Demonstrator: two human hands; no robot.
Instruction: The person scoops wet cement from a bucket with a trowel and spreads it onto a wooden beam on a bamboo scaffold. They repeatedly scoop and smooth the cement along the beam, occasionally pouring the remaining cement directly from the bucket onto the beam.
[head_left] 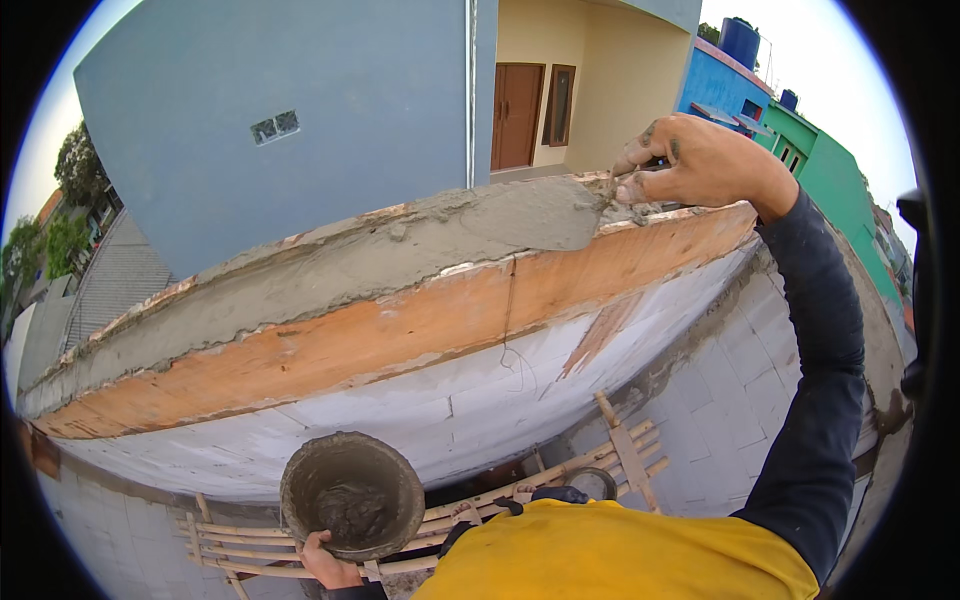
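My right hand (705,165) is closed round the handle of a trowel (560,222) and reaches over the top of the wall. The trowel's grey, mortar-smeared blade lies flat on the wet mortar (330,255) along the wall top; the handle is mostly hidden by my fingers, which have mortar on them. Down at the lower left, my left hand (330,565) grips the rim of a round, mortar-crusted bucket (300,490). The bucket tilts toward me, with some wet mortar (355,510) at its bottom.
An orange-brown formwork board (400,335) runs along the wall's upper side, above pale blocks (400,410). A thin wire (510,300) hangs from it. Below is bamboo scaffolding (260,540) with a second container (592,484). A grey-blue building (280,90) stands beyond the wall.
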